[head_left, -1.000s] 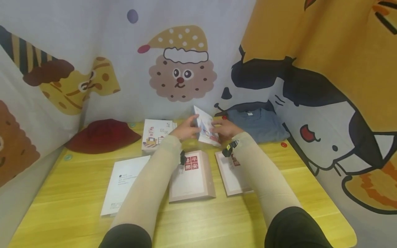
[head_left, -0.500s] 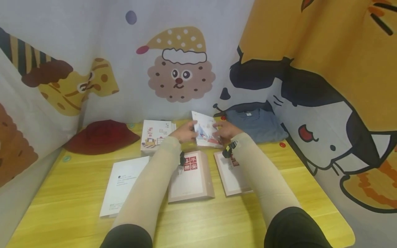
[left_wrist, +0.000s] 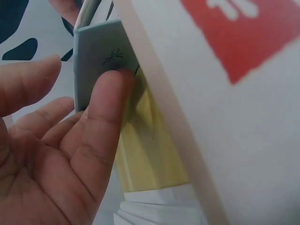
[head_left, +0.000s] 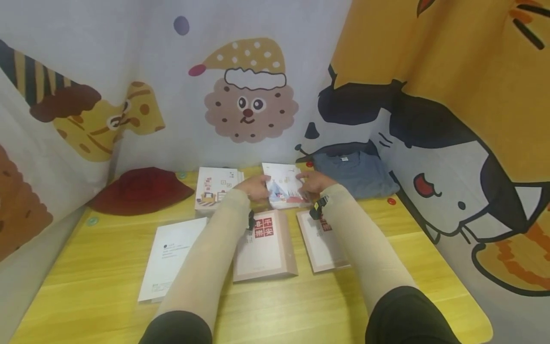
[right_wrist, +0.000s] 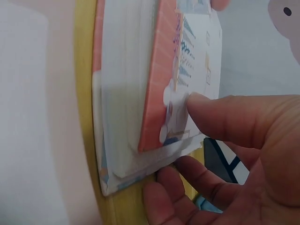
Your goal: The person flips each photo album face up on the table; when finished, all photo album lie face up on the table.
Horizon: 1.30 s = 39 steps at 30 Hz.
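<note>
In the head view, a white illustrated book (head_left: 283,186) lies nearly flat at the back of the table between my two hands. My left hand (head_left: 259,186) is at its left side. The left wrist view has the little finger against the book's grey-blue spine (left_wrist: 105,51), while the thumb stands apart from it. On the other side, my right hand (head_left: 317,182) grips the book's right edge. Seen from the right wrist, the thumb (right_wrist: 211,110) rests on the illustrated cover and the fingers curl at the edge of the pages below.
Nearer me lie two books with red characters, one in the middle (head_left: 259,258), one at right (head_left: 324,248). A white book (head_left: 165,258) lies at left, partly behind my arm. An illustrated stack (head_left: 215,186), a red hat (head_left: 142,190) and a folded grey-blue shirt (head_left: 354,174) line the back.
The book was held up at a tilt and has been lowered until its cover lies almost flat. Both hands have stayed at its sides.
</note>
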Each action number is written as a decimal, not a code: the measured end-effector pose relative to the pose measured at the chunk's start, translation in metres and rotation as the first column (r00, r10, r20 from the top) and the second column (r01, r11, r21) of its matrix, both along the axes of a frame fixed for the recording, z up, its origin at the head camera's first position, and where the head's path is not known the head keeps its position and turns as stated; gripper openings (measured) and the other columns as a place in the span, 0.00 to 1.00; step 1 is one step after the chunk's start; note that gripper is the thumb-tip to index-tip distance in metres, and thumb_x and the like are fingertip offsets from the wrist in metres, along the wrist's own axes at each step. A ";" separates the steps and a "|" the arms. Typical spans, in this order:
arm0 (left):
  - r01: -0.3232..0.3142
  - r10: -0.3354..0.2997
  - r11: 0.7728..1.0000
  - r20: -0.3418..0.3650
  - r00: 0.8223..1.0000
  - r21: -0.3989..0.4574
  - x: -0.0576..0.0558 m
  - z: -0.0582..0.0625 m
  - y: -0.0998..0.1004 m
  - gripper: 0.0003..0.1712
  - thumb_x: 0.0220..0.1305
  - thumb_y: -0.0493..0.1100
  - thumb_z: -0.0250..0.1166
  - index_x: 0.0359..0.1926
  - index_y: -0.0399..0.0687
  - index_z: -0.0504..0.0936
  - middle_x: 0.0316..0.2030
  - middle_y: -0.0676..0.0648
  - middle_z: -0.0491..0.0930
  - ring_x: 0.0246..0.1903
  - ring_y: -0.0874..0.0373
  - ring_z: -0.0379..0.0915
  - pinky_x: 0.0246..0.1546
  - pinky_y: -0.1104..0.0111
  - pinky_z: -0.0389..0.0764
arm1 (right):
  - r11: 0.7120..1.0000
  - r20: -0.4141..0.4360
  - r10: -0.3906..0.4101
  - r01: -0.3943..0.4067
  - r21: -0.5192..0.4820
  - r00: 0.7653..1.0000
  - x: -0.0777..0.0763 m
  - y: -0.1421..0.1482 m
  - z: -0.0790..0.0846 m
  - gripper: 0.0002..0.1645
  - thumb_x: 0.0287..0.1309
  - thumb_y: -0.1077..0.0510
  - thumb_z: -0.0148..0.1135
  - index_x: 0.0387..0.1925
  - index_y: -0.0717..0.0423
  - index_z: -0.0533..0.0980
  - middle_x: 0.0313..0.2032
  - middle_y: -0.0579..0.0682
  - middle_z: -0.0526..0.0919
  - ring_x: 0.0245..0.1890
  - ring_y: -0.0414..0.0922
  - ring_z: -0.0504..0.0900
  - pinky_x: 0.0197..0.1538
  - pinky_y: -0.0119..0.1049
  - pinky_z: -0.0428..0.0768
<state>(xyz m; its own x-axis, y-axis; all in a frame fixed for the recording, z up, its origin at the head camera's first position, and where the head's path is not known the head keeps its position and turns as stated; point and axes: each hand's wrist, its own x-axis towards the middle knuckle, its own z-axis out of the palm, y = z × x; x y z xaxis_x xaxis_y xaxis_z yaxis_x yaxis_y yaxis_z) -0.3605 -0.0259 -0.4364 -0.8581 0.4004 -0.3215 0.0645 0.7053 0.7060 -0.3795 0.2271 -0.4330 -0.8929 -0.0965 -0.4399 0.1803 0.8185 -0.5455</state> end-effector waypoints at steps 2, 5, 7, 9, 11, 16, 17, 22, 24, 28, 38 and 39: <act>-0.013 0.012 1.000 0.023 1.000 0.022 -0.001 0.000 0.000 0.47 0.68 0.36 0.65 0.84 0.48 0.54 0.74 0.37 0.70 0.45 0.52 0.82 0.53 0.61 0.86 | 1.000 -0.008 0.006 -0.006 -0.003 1.000 -0.001 0.000 0.000 0.42 0.65 0.57 0.67 0.79 0.44 0.66 0.77 0.59 0.66 0.71 0.58 0.67 0.79 0.58 0.62; -0.045 0.043 0.998 0.051 0.998 0.046 -0.003 0.000 0.001 0.48 0.67 0.32 0.64 0.84 0.49 0.54 0.68 0.36 0.75 0.40 0.52 0.83 0.44 0.65 0.89 | 1.000 -0.017 0.010 -0.010 0.004 1.000 -0.001 -0.001 0.001 0.43 0.65 0.58 0.68 0.79 0.45 0.66 0.76 0.59 0.67 0.71 0.57 0.68 0.79 0.57 0.62; -0.066 0.062 0.996 0.068 0.996 0.062 -0.003 0.001 0.002 0.49 0.67 0.31 0.64 0.84 0.49 0.55 0.63 0.36 0.78 0.39 0.52 0.83 0.42 0.65 0.89 | 1.000 -0.019 0.000 0.000 0.007 1.000 -0.001 -0.002 0.002 0.43 0.65 0.58 0.69 0.79 0.44 0.66 0.77 0.59 0.67 0.72 0.57 0.68 0.79 0.57 0.63; -0.079 0.074 0.995 0.067 0.995 0.064 -0.003 0.001 0.002 0.49 0.66 0.31 0.64 0.84 0.50 0.55 0.61 0.37 0.79 0.39 0.52 0.83 0.42 0.65 0.89 | 1.000 -0.011 -0.019 0.019 0.014 1.000 -0.002 -0.003 0.002 0.43 0.66 0.58 0.69 0.79 0.42 0.66 0.77 0.58 0.66 0.72 0.57 0.68 0.79 0.57 0.63; -0.090 0.085 0.994 0.072 0.994 0.068 -0.003 0.000 0.002 0.49 0.67 0.32 0.65 0.84 0.52 0.55 0.62 0.38 0.79 0.41 0.52 0.83 0.44 0.64 0.89 | 0.999 -0.011 -0.025 0.025 0.027 1.000 -0.004 -0.003 0.001 0.43 0.65 0.58 0.69 0.79 0.41 0.67 0.77 0.57 0.66 0.72 0.57 0.68 0.79 0.57 0.63; -0.111 0.106 0.992 0.086 0.991 0.061 -0.006 -0.003 0.002 0.49 0.68 0.34 0.66 0.84 0.55 0.56 0.69 0.40 0.75 0.44 0.52 0.84 0.44 0.65 0.88 | 0.998 -0.022 -0.012 0.014 0.065 1.000 -0.007 -0.005 -0.001 0.43 0.63 0.57 0.70 0.78 0.39 0.68 0.72 0.57 0.71 0.64 0.55 0.73 0.74 0.53 0.69; -0.110 0.105 0.992 0.087 0.991 0.063 -0.006 -0.004 0.002 0.49 0.68 0.35 0.66 0.84 0.55 0.55 0.71 0.40 0.73 0.44 0.52 0.83 0.45 0.65 0.88 | 0.998 -0.022 -0.010 0.011 0.069 1.000 -0.007 -0.005 -0.001 0.43 0.63 0.57 0.70 0.78 0.39 0.68 0.72 0.57 0.71 0.63 0.55 0.73 0.73 0.53 0.70; -0.084 0.078 0.994 0.077 0.994 0.075 -0.006 -0.004 0.002 0.48 0.69 0.35 0.66 0.85 0.54 0.54 0.76 0.39 0.67 0.44 0.53 0.83 0.47 0.64 0.88 | 0.997 -0.014 -0.023 0.024 0.072 1.000 -0.005 -0.004 0.000 0.44 0.63 0.55 0.70 0.78 0.38 0.67 0.75 0.56 0.68 0.68 0.56 0.70 0.78 0.57 0.64; -0.068 0.063 0.995 0.063 0.996 0.070 -0.005 -0.002 0.002 0.47 0.70 0.37 0.65 0.84 0.53 0.55 0.76 0.39 0.67 0.44 0.53 0.82 0.48 0.63 0.88 | 0.998 -0.013 -0.020 0.021 0.058 1.000 -0.005 -0.003 0.001 0.45 0.62 0.55 0.70 0.79 0.39 0.67 0.77 0.57 0.67 0.70 0.57 0.68 0.79 0.58 0.63; -0.039 0.037 0.998 0.048 0.998 0.058 -0.003 0.001 -0.003 0.45 0.73 0.39 0.64 0.84 0.50 0.54 0.78 0.37 0.63 0.49 0.51 0.84 0.51 0.63 0.87 | 1.000 -0.023 0.015 -0.015 0.028 1.000 -0.008 -0.001 -0.001 0.43 0.66 0.53 0.67 0.80 0.43 0.65 0.79 0.58 0.64 0.74 0.58 0.66 0.80 0.58 0.61; 0.078 -0.078 0.996 -0.014 0.997 0.033 0.007 0.024 -0.030 0.45 0.75 0.39 0.60 0.85 0.48 0.49 0.78 0.31 0.62 0.53 0.42 0.84 0.54 0.58 0.87 | 1.000 -0.039 -0.001 0.002 0.025 0.999 -0.007 -0.003 0.000 0.39 0.75 0.40 0.59 0.80 0.48 0.65 0.81 0.58 0.60 0.81 0.59 0.56 0.82 0.60 0.54; 0.088 -0.087 0.995 -0.027 0.996 0.041 0.011 0.028 -0.034 0.46 0.74 0.38 0.60 0.85 0.48 0.49 0.78 0.31 0.61 0.54 0.42 0.83 0.55 0.56 0.86 | 1.000 -0.045 -0.011 0.012 0.021 0.999 -0.006 -0.005 0.001 0.39 0.75 0.40 0.59 0.80 0.48 0.65 0.81 0.58 0.61 0.81 0.59 0.56 0.82 0.60 0.54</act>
